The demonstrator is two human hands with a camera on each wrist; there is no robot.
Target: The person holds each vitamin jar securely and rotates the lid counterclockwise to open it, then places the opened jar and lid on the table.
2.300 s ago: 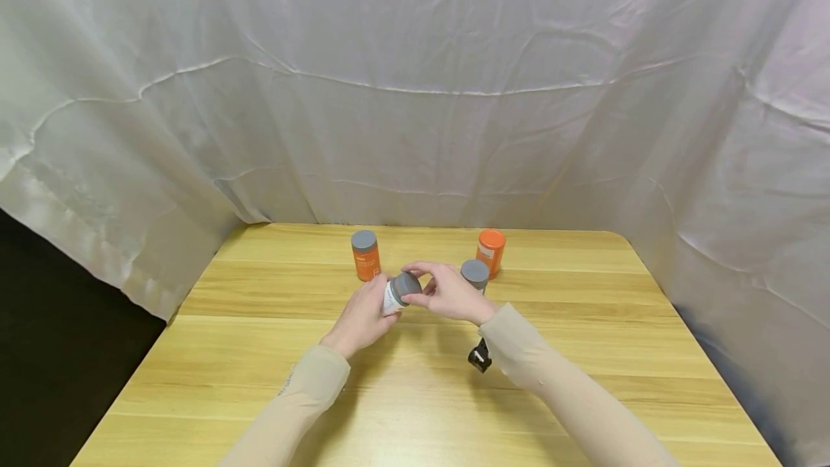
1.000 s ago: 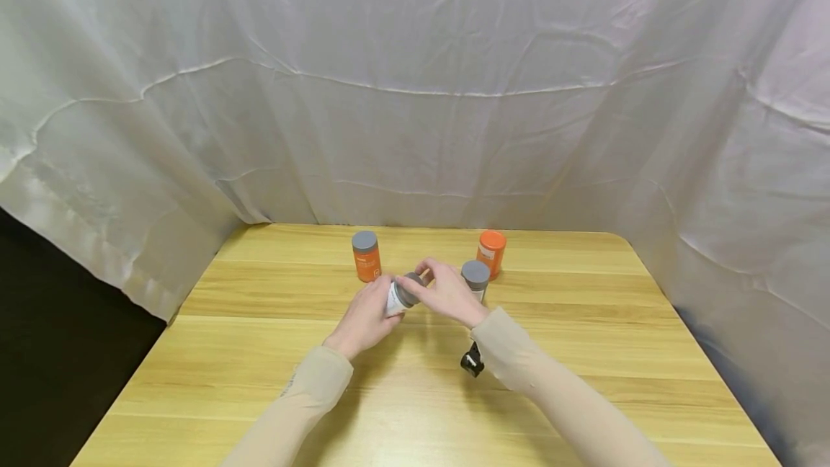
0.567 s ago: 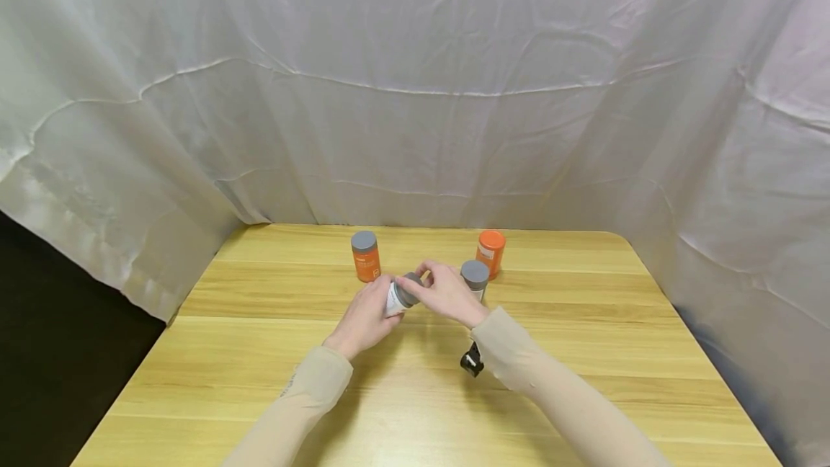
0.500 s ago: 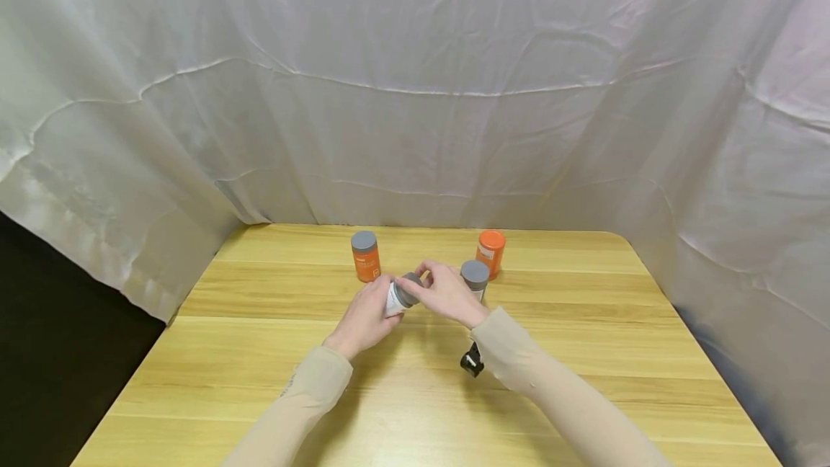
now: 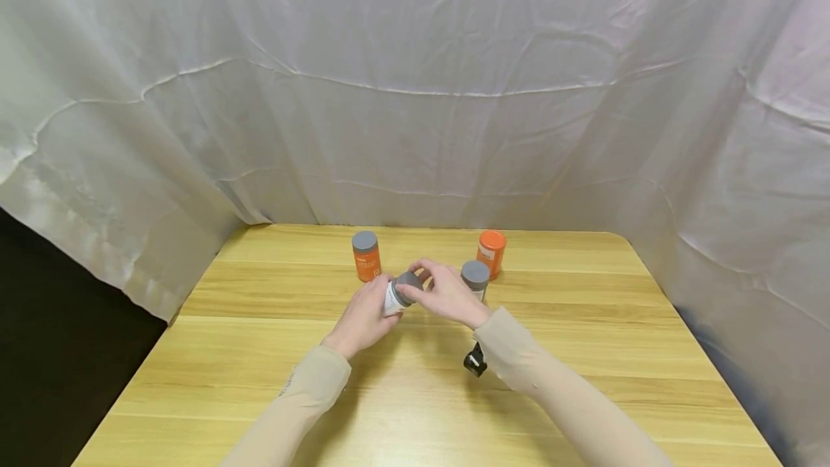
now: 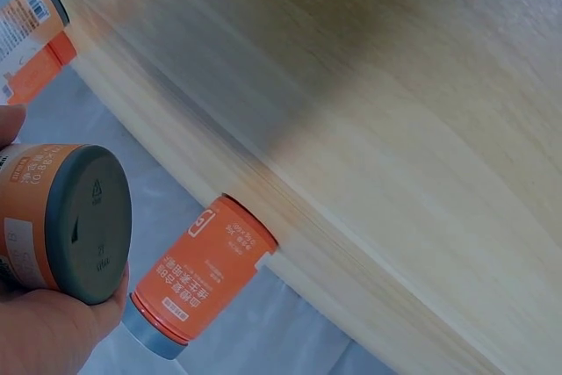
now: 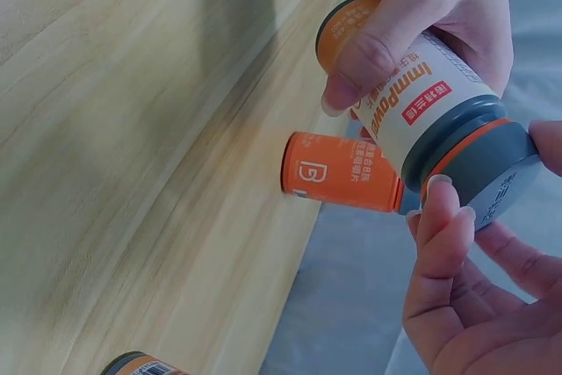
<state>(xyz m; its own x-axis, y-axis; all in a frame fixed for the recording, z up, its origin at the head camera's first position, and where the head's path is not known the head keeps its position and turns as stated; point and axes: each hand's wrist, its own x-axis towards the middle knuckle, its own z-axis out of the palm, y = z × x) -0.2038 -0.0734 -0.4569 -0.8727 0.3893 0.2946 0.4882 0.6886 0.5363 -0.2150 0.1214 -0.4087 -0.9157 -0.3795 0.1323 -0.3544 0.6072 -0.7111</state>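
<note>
My left hand (image 5: 365, 316) grips the body of a supplement bottle (image 7: 407, 98), held tilted above the table with its lid towards my right hand. It has a white and orange label and a dark grey base. With thumb and fingertips my right hand (image 5: 450, 296) pinches the grey lid (image 7: 492, 169). An orange ring shows at the lid's lower edge, above the grey neck. In the left wrist view the left hand (image 6: 53, 331) wraps the bottle near its base. Just beyond it stands an orange bottle (image 5: 367, 259) with a grey lid, upright.
Behind my right hand stands a grey-lidded bottle (image 5: 475, 276), partly hidden by that hand. An all-orange bottle (image 5: 491, 254) is close behind it. A black wrist camera (image 5: 475, 362) hangs under the right cuff. Pale curtains (image 5: 415, 128) enclose the wooden table (image 5: 583, 337).
My right thumb and fingers first turned about the lid, the thumb moving up over it, then shifted slightly back. The left hand and bottle moved only slightly. The standing bottles stayed put.
</note>
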